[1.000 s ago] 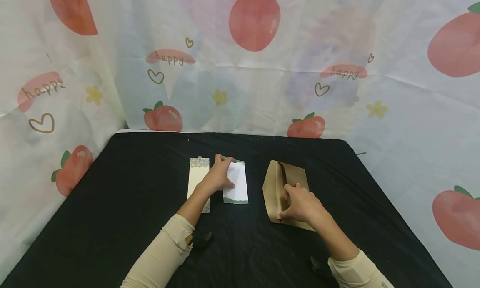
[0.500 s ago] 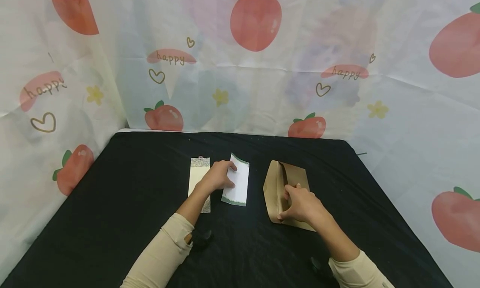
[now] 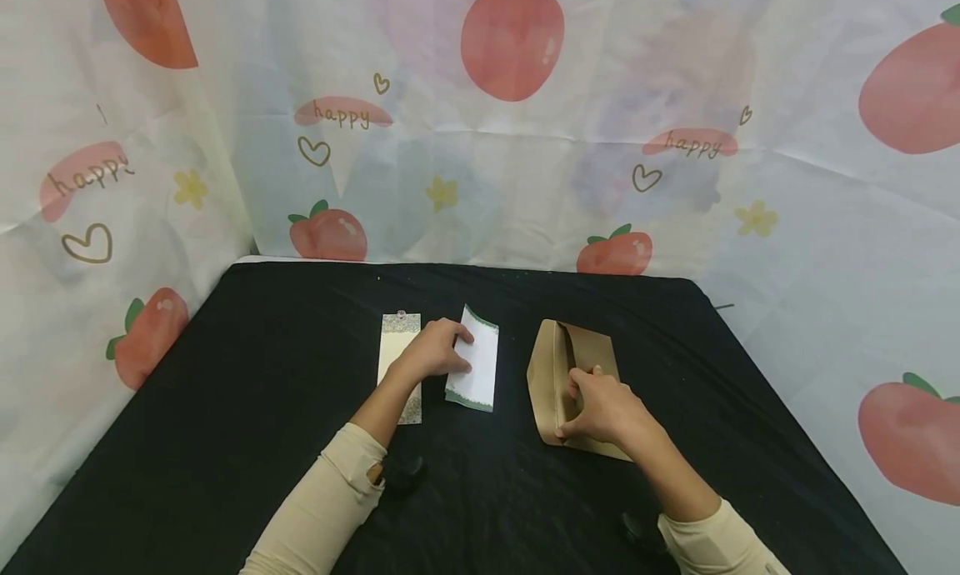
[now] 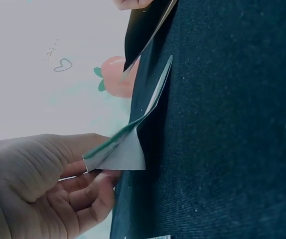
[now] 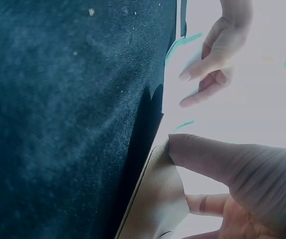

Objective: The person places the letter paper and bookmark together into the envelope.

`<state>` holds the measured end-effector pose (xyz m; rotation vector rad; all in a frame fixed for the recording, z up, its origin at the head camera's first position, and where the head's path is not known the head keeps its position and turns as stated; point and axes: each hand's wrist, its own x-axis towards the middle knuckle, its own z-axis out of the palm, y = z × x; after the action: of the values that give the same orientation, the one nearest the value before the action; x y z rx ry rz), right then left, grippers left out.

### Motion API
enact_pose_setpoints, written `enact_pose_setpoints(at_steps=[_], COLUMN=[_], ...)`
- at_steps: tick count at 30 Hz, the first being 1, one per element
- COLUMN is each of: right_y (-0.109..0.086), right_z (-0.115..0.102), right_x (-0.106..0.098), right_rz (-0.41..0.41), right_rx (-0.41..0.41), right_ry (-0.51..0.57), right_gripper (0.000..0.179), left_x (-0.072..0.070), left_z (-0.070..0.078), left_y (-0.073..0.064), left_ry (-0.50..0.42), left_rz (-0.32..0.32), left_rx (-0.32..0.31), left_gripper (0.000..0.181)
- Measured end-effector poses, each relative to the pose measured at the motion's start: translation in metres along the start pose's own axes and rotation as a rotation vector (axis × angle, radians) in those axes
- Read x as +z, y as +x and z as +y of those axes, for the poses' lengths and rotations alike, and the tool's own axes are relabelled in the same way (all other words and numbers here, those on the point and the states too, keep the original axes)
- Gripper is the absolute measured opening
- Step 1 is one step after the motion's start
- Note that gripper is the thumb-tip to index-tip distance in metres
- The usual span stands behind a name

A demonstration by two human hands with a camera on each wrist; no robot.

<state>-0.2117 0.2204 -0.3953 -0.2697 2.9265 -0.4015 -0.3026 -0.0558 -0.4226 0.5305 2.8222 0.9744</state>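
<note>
My left hand (image 3: 435,347) pinches a white paper sheet (image 3: 482,362) with green borders by its left side. That sheet bows and is partly raised off the cloth; in the left wrist view the bent paper (image 4: 128,154) sits between thumb and fingers. On the right, my right hand (image 3: 603,404) grips a brown paper envelope (image 3: 542,375) by the lower part of its open mouth. The envelope's flap is unfolded toward the left. In the right wrist view the thumb presses on the envelope (image 5: 155,194), with fingers on the other side.
A cream card (image 3: 396,346) with patterned ends and a small clip-like tab lies left of the sheet, partly hidden by the left hand. Black cloth (image 3: 300,325) covers the table. A fruit-print curtain (image 3: 480,167) encloses the back and sides.
The white sheet, flat a second ago, is now bowed and tilted in the left hand, its far end shifted right. The left fingers have come down its side. The right hand and envelope stay put.
</note>
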Motion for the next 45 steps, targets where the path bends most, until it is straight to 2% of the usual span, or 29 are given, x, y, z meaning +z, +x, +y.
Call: enact_pose_setpoints(at_steps=[7,17,27,33,40,45], right_y=[0.000,0.001,0.002,0.002,0.002,0.002], right_z=[0.002,0.002,0.002,0.002,0.001,0.001], right_x=[0.000,0.001,0.002,0.003,0.002,0.002], right_rz=[-0.001,-0.001,0.003,0.007,0.004,0.005], right_rx=[0.000,0.000,-0.006,-0.008,-0.005,-0.013], right_ry=[0.004,0.005,0.001,-0.007,-0.010,-0.011], right_gripper=[0.058,0.058,0.057,0.057,0.058,0.058], left_x=[-0.002,-0.005,-0.006,-0.008,-0.011,-0.011], left_z=[0.000,0.001,0.000,-0.001,-0.001,-0.003], left_y=[-0.001,-0.002,0.000,-0.001,-0.002,-0.002], left_ry=[-0.001,-0.073,-0.041,-0.033,-0.111,-0.121], left_rz=[-0.015,-0.055,-0.071,-0.055,-0.048,-0.035], left_rx=[-0.002,-0.046,0.016,0.059,0.072,0.072], left_gripper=[0.043,0.039,0.038,0.040,0.040,0.039])
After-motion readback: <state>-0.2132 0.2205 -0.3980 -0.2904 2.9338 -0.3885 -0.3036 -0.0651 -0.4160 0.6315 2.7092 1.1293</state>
